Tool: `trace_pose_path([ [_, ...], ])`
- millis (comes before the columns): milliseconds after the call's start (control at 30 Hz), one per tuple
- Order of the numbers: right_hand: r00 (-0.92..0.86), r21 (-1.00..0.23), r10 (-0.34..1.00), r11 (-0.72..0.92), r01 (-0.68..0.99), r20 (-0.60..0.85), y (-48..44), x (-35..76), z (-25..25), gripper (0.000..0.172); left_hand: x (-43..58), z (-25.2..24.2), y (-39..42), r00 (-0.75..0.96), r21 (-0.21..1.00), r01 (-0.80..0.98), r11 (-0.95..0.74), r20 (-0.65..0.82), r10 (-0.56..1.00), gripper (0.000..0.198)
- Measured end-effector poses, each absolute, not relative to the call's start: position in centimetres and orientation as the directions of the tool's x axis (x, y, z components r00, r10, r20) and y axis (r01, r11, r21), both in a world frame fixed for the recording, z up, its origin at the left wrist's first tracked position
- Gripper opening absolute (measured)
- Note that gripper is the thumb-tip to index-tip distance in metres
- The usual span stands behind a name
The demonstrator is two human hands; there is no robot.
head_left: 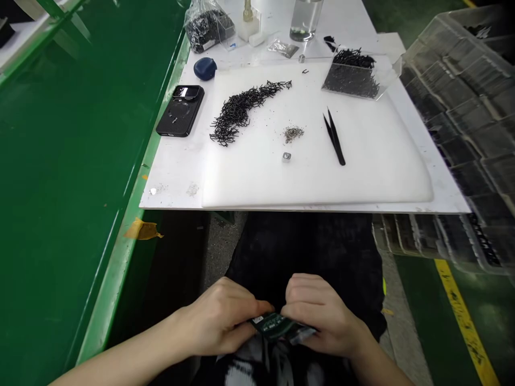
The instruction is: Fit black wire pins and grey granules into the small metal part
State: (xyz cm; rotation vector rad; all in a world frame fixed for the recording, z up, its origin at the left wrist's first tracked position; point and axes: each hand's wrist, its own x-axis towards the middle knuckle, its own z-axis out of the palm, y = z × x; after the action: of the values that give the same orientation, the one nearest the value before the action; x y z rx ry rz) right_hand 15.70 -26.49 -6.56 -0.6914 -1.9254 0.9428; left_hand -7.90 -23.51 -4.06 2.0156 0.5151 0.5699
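Over my lap, below the table's front edge, both hands grip a small dark green packet (272, 325) with white print and a clear, shiny part at its right end. My left hand (225, 316) pinches its left end between thumb and fingers. Curled around the other end is my right hand (322, 316), whose fingers hide part of it. On the white mat (374, 182) above lie a heap of short black bent pieces (241, 110), a small pile of tiny metallic bits (293, 134), a little clear block (286, 156) and black tweezers (335, 138).
A black phone (180, 111) and a dark blue rounded object (205, 68) lie left of the mat. Behind stand a bag of black pieces (209, 27) and a clear liquid container (306, 21). A clear tray (354, 80) sits right, near stacked plastic bins (466, 123).
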Motion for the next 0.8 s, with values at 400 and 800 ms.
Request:
trace_pose_path([
  [400, -0.518, -0.851, 0.729, 0.525, 0.003, 0.448, -26.3, 15.1, -5.3, 0.033, -7.7, -3.5, -23.5, 0.822, 0.88, 0.024, -0.475, 0.253, 0.51, 0.026],
  [800, -0.493, -0.891, 0.765, 0.451, -0.05, 0.415, -25.7, 15.3, -5.4, 0.033, -7.7, -2.9, -22.4, 0.797, 0.896, 0.024, -0.444, 0.251, 0.55, 0.024],
])
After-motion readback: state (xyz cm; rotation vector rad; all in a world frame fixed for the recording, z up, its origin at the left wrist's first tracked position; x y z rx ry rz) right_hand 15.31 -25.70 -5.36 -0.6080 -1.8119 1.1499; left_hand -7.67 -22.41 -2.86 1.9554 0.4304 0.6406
